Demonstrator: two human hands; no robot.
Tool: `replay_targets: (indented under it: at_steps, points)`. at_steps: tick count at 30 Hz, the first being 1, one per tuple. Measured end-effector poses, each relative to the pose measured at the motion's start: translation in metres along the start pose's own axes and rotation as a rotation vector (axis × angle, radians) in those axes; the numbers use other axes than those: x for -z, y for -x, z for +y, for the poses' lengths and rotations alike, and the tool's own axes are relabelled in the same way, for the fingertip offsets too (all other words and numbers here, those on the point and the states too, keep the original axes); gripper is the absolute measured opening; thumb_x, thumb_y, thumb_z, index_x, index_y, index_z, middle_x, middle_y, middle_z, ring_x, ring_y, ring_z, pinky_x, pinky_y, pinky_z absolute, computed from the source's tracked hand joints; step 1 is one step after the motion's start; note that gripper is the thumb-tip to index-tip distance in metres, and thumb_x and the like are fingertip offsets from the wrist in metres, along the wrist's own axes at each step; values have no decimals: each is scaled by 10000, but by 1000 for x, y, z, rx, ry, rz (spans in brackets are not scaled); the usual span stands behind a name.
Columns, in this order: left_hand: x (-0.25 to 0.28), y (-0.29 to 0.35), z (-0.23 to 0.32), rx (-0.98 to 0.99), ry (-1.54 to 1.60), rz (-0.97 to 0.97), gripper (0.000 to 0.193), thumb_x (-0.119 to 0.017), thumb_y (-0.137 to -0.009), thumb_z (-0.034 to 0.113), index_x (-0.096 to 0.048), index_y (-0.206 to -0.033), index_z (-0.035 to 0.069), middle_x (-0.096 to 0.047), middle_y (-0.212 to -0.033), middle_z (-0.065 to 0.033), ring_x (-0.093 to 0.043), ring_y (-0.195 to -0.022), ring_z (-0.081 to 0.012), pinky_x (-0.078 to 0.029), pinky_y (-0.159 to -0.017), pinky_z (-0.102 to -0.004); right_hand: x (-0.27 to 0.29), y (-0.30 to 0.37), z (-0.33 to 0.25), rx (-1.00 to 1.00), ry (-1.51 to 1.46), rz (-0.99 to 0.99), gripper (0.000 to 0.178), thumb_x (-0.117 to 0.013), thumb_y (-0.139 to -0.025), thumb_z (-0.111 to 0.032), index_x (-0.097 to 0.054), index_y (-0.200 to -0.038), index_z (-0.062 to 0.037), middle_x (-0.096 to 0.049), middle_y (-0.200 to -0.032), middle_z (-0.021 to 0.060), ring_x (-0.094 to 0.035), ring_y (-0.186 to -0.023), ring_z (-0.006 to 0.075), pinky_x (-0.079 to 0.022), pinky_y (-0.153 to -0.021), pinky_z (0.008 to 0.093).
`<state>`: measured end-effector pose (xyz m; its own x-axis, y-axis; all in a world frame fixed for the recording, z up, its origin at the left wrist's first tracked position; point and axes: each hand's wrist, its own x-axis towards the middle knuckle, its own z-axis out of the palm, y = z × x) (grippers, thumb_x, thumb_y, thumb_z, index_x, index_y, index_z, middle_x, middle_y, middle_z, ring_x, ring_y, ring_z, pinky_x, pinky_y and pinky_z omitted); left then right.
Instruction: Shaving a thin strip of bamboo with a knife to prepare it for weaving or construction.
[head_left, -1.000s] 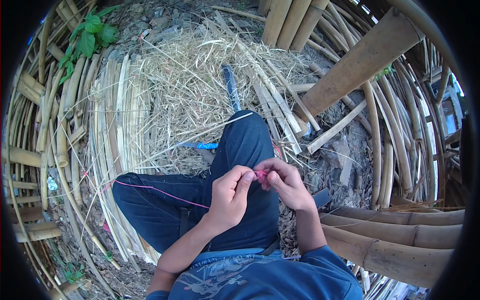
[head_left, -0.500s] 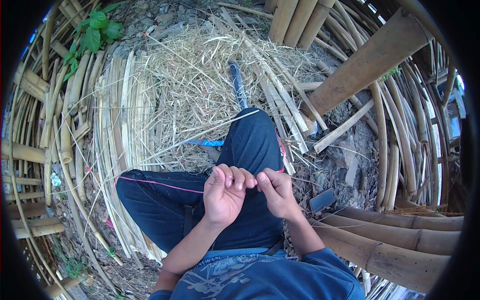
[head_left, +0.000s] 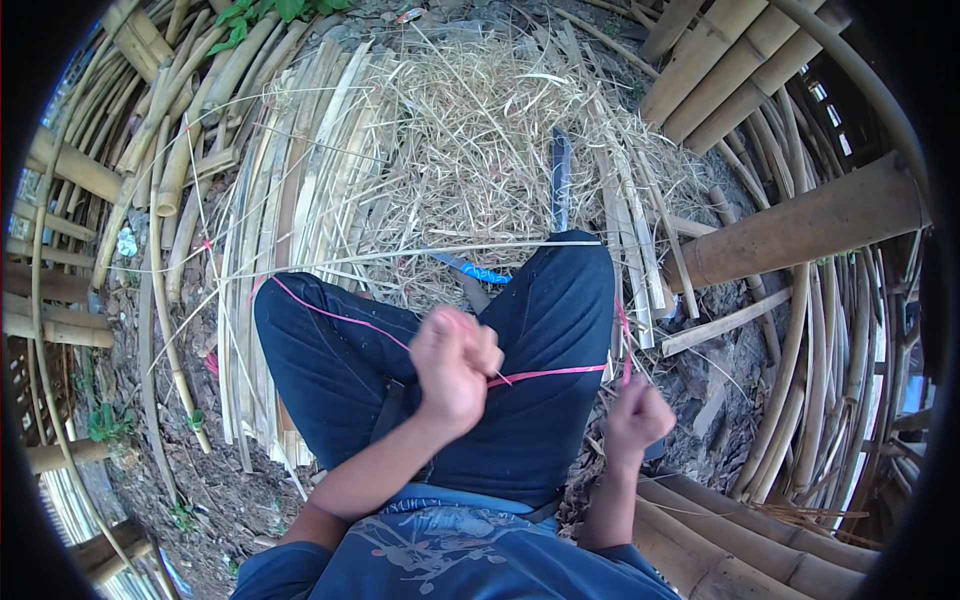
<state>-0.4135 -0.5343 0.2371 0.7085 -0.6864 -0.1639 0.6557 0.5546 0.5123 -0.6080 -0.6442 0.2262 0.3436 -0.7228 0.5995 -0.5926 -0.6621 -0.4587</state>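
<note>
My left hand [head_left: 455,365] is closed in a fist over my lap, gripping a pink string [head_left: 550,373]. The string runs from my left knee to this fist, and a length continues right across my thigh. My right hand [head_left: 638,418], slightly blurred, is closed beside my right thigh, with pink string rising from its fingers past the knee. A thin bamboo strip [head_left: 430,250] lies across in front of both knees. Beyond them are a long dark blade-like piece [head_left: 560,180] and a curved bright-blue piece [head_left: 485,272], both lying on shavings.
A heap of pale bamboo shavings [head_left: 470,130] spreads ahead. Split bamboo slats [head_left: 290,180] lie to its left. A thick bamboo pole [head_left: 800,225] slants in from the right, and large bamboo culms [head_left: 720,520] lie at lower right. Green leaves [head_left: 240,20] show at far left.
My hands were together over my lap; now my right hand has moved right, away from my left. The pink string shows more clearly across the right thigh. The whole view has shifted.
</note>
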Motion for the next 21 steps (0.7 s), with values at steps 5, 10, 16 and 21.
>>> replay_targets:
  at_steps: [5, 10, 16, 21]
  points:
    - [49, -30, 85, -202, -243, 9, 377, -419, -1016, 396, -400, -779, 103, -278, -639, 25, -242, -540, -84, -239, -490, -239, 54, -7, 102, -242, 458, -296, 328, -572, -940, -153, -519, -677, 37, -523, -591, 152, -479, -512, 283, -388, -523, 418]
    - [55, 0, 84, -130, -420, -40, 382, -420, -1023, 361, -395, -760, 84, -333, -644, 9, -283, -543, -91, -272, -511, -248, 41, -17, 48, -123, 579, -338, 257, -572, -936, -186, -616, -1109, -1, -580, -1087, 187, -510, -1063, 363, -397, -905, 453]
    - [12, 41, 44, -512, -1388, -442, 146, -638, -868, 195, -617, -804, 65, -474, -1151, -167, -397, -1101, -351, -312, -919, -476, -22, -29, -118, 236, -825, -674, 448, -659, -896, -259, -557, -1224, 29, -578, -1133, 198, -568, -1015, 315, -480, -841, 396]
    - [17, 40, 64, -602, -1478, -234, 52, -690, -800, 107, -645, -807, 80, -456, -1202, -136, -368, -1144, -346, -275, -931, -452, -40, -12, -129, 10, -921, -821, 352, -689, -865, -142, -602, -1165, 20, -636, -952, 140, -601, -780, 207, -483, -703, 293]
